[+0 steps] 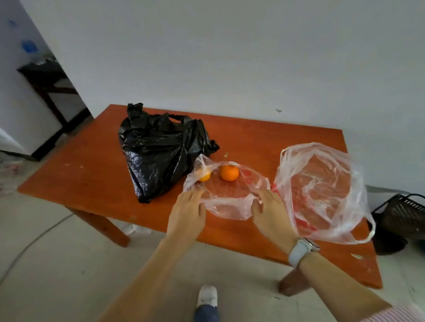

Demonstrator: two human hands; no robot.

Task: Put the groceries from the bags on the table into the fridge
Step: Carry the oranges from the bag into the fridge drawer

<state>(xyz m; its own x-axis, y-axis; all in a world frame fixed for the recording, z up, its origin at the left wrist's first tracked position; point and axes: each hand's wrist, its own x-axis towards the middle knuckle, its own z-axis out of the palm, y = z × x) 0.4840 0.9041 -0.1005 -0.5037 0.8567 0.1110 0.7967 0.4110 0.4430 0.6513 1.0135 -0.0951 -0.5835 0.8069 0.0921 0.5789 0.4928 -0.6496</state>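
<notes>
Both hands, left hand (187, 210) & right hand (270, 213), fingers relaxed, rest on the small clear plastic bag (226, 188) w/ round orange fruit (229, 172) inside, prob spreading its mouth, right beside the crumpled black plastic bag (158, 148).

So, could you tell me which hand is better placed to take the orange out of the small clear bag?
Probably the right hand: it rests at the small clear bag's opening, closest to the orange. The left hand touches the bag's near edge.
</notes>
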